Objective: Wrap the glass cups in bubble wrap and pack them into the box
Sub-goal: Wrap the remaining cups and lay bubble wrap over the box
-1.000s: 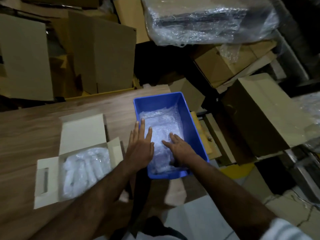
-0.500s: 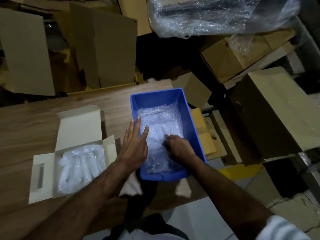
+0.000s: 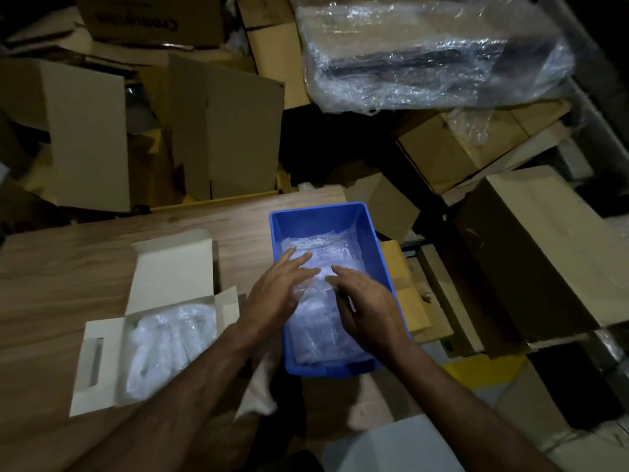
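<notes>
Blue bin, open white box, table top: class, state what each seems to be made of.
Blue bin: likely moulded plastic, smooth, even colour. White box: thin cardboard, matt, creased flaps. Table: wood-grain surface, possibly laminate.

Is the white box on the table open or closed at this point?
Open. The white box has its lid and side flaps folded back, with bubble-wrapped bundles visible inside.

Cardboard cartons [image 3: 224,131] crowd behind the wooden table [image 3: 68,267]; a plastic-wrapped, perhaps dark, bundle [image 3: 435,52] lies above.
</notes>
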A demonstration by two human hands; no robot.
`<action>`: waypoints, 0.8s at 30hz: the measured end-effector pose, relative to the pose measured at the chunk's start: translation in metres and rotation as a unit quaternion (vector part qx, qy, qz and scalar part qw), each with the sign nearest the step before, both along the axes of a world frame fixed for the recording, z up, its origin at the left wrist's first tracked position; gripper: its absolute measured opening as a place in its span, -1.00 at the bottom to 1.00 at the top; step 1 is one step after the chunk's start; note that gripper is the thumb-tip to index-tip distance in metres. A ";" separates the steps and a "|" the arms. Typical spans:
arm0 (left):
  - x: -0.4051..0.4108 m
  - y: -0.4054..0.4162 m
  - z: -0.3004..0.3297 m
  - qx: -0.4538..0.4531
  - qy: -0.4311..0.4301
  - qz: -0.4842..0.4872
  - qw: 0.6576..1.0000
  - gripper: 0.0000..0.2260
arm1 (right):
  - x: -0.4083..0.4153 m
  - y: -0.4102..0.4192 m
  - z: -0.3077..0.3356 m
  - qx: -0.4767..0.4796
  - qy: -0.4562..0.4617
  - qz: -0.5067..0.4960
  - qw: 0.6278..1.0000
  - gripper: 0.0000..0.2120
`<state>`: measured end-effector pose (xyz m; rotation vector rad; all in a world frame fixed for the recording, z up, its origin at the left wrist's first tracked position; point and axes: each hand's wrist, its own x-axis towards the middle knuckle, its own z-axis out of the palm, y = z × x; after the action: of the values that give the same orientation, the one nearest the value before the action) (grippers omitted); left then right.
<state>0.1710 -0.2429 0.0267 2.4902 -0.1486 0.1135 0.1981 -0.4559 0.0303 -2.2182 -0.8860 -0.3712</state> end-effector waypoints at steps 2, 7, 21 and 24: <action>-0.004 0.007 0.023 -0.076 -0.031 -0.015 0.996 -0.64 | -0.004 -0.001 0.014 -0.002 -0.014 0.006 1.000 -0.68; -0.040 0.046 0.067 -0.084 -0.094 -0.080 0.989 -0.61 | -0.013 0.016 0.026 -0.094 0.006 0.022 0.995 -0.26; -0.139 0.121 0.100 -0.471 0.036 0.308 0.825 -0.71 | -0.053 0.149 0.098 0.275 0.692 0.138 0.653 -0.63; -0.150 0.136 0.072 -0.516 0.138 0.406 0.742 -0.62 | -0.078 0.171 0.105 0.301 0.786 0.110 0.529 -0.67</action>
<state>0.0207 -0.1068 0.0992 1.2561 0.9039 0.1306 0.1197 -0.2852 0.1349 -0.9294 0.1018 1.1758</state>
